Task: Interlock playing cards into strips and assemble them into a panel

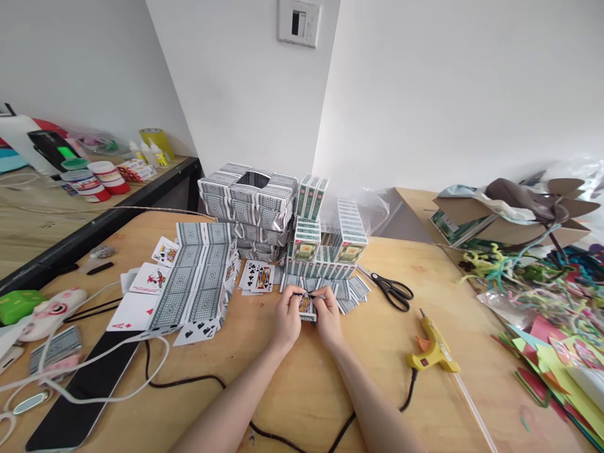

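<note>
Both hands meet at the middle of the wooden table. Between them is a small playing-card piece [306, 306], its face side with a court figure showing. My left hand [287, 318] pinches its left side, and my right hand [329, 316] pinches the right side. Just beyond the fingers lie loose cards [357, 288], backs up. Behind them stand stacked green-and-white card boxes [349, 229]. To their left is a box-like structure covered in patterned cards [255, 201]. Folded panels of joined cards [202, 277] rest left of the hands.
Black scissors [396, 290] and a yellow glue gun [431, 352] lie on the right. A black cable [189, 381] runs beneath the forearms. Colored paper [561, 365] and pipe cleaners [514, 270] cover the far right. A black flat slab [89, 390] with white cords lies left.
</note>
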Demonstrator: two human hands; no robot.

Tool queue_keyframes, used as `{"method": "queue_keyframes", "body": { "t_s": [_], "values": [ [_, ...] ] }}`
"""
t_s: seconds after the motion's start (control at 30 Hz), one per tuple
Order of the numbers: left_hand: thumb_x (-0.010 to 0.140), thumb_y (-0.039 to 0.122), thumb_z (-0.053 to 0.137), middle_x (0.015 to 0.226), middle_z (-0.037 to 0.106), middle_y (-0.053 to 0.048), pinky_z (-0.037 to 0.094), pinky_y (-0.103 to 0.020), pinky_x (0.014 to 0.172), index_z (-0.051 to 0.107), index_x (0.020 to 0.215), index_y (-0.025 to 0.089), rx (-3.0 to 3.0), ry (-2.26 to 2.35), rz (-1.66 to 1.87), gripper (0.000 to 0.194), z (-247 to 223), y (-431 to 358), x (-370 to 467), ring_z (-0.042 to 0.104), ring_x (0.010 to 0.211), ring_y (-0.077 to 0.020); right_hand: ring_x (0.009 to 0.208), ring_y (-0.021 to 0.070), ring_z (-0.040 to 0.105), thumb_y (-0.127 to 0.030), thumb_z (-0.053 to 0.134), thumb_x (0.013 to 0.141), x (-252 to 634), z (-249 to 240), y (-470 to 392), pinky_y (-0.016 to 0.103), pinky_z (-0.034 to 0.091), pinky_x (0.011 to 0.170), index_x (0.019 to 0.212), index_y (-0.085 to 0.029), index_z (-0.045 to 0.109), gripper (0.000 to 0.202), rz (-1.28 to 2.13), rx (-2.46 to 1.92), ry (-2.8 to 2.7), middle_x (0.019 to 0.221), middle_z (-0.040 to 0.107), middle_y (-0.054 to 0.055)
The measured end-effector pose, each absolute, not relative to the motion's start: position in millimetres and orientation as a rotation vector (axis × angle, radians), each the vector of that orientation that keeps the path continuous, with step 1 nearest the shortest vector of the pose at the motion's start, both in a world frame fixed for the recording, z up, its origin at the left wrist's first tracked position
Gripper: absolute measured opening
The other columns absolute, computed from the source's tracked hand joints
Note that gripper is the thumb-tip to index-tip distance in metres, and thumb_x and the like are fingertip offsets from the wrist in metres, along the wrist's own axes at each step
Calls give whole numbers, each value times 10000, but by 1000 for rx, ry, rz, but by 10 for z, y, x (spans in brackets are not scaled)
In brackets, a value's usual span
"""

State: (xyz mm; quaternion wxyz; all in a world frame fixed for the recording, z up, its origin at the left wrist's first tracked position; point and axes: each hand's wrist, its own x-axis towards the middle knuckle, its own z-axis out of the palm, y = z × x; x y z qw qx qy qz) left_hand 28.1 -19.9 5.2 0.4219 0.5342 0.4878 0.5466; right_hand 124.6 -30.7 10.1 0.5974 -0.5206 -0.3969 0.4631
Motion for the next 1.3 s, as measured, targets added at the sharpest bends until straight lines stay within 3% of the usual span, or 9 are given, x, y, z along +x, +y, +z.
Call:
{"method": "queue_keyframes", "body": {
  "t_s": [0.33, 0.5, 0.6, 0.8, 1.0, 1.13, 1.3],
  "values": [
    [769, 179, 355, 732, 544, -2, 405, -239, 678, 498, 729, 187, 1367, 1181, 1382, 149, 83, -212, 253, 516, 728, -139, 344, 75, 286, -275, 501, 684, 1260, 81, -352, 192, 218, 339, 695, -224, 422, 95, 1264, -1113, -844, 461, 344, -92],
    [760, 191, 365, 725, 539, -10, 413, -247, 649, 490, 726, 184, 1426, 1126, 1323, 130, 115, -196, 206, 516, 694, -145, 349, 73, 297, -415, 476, 730, 1268, 115, -332, 194, 211, 319, 659, -212, 421, 222, 1364, -1157, -798, 471, 342, -76],
    [756, 185, 361, 734, 544, -17, 414, -252, 658, 494, 722, 186, 1507, 1090, 1308, 138, 138, -189, 186, 516, 707, -150, 343, 62, 257, -428, 543, 700, 1276, 158, -312, 190, 177, 317, 595, -210, 371, 297, 1431, -1192, -816, 446, 283, -89],
    [760, 181, 339, 728, 554, -21, 418, -261, 679, 503, 713, 184, 1556, 1122, 1305, 171, 154, -184, 148, 523, 721, -156, 349, 38, 202, -472, 587, 674, 1312, 165, -296, 174, 130, 334, 639, -196, 417, 326, 1592, -1066, -872, 456, 298, -101],
    [785, 231, 366, 820, 587, -27, 427, -247, 663, 546, 856, 170, 1414, 1127, 1341, 203, 153, -153, 138, 543, 755, -150, 348, 45, 251, -485, 580, 694, 1296, 93, -280, 180, 188, 346, 651, -194, 433, 329, 1391, -1095, -918, 444, 321, -101],
    [758, 299, 479, 739, 578, -14, 422, -242, 646, 559, 754, 169, 1454, 1266, 1297, 153, 116, -108, 159, 542, 708, -146, 377, 69, 328, -483, 554, 721, 1278, 81, -290, 199, 260, 372, 661, -192, 465, 310, 1201, -1174, -1022, 454, 383, -77],
    [761, 320, 473, 707, 566, -13, 404, -241, 625, 554, 715, 175, 1485, 1328, 1273, 172, 69, -73, 175, 529, 688, -149, 340, 74, 325, -477, 537, 736, 1275, 54, -292, 205, 258, 356, 706, -200, 474, 286, 1188, -1182, -1039, 429, 380, -85]
  ]
}}
